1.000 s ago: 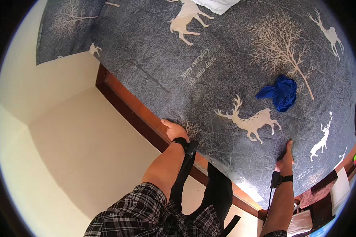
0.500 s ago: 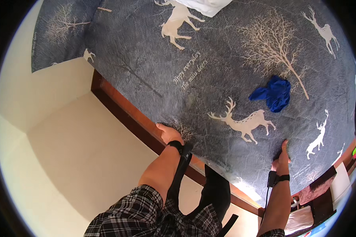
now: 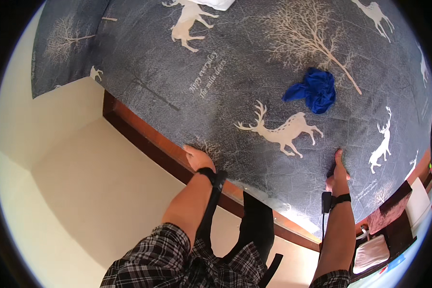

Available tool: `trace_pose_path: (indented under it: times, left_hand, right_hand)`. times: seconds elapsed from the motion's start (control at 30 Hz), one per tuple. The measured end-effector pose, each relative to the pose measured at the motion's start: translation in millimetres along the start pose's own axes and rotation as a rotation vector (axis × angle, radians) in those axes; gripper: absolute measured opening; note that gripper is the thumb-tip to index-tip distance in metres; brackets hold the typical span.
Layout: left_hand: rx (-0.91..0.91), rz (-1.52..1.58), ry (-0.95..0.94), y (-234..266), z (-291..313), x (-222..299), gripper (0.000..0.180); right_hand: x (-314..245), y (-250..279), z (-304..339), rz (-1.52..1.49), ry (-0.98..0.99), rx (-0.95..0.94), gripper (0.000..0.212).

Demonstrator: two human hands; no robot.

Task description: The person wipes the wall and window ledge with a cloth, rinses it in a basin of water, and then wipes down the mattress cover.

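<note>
A dark grey patterned bed sheet [image 3: 144, 53], printed with pale deer and trees, covers the bed. At its near edge on the left rests my left hand [image 3: 199, 158], one digit stretched outward over the wooden rim; its other fingers are mostly hidden. Farther right my right hand [image 3: 340, 172] lies on the sheet, seen nearly edge-on, with one finger extended away from me. No bunched fabric shows at either hand. Beyond the hands a crumpled blue cloth [image 3: 317, 91] lies on the sheet, between a printed deer and a printed tree.
A reddish-brown wooden bed frame [image 3: 139, 144] runs along the near side, with beige floor [image 3: 110, 192] beneath. White fabric [image 3: 216, 4] lies at the far edge. At the lower right stand a pinkish padded item [image 3: 389, 209] and a pale cushion-like item [image 3: 371, 254].
The view has shifted, so the sheet's prints and the blue cloth sit lower-left to upper-left of before. Both hands stay near the same places on the sheet.
</note>
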State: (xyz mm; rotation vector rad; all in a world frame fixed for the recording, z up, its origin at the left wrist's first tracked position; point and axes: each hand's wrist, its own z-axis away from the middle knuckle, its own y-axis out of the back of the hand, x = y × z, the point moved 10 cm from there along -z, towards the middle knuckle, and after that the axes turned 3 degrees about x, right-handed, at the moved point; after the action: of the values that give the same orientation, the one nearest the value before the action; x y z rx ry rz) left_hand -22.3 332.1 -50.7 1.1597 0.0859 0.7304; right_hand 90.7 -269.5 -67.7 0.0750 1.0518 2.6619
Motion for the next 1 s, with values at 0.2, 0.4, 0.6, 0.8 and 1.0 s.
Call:
trace_pose_path:
  times: [0.2,0.4,0.6,0.8,1.0]
  left_hand:
    - [0.052,-0.049,0.038,0,61,-53,0.093]
    - [-0.052,0.111,-0.046,-9,26,-53,0.092]
    - [-0.016,0.147,-0.057,-9,32,-60,0.087]
    - [0.002,0.045,-0.057,-6,27,-72,0.089]
    - [0.037,0.109,-0.119,-1,22,-62,0.086]
  right_hand:
    - [-11,13,-7,-0.012,0.014,0.006,0.171]
    - [3,-14,9,0.005,-0.051,-0.030,0.170]
    - [-4,-19,-6,0.057,0.011,-0.268,0.148]
    - [-5,-10,2,0.095,-0.027,-0.259,0.157]
    - [-9,-27,15,0.124,0.033,-0.307,0.145]
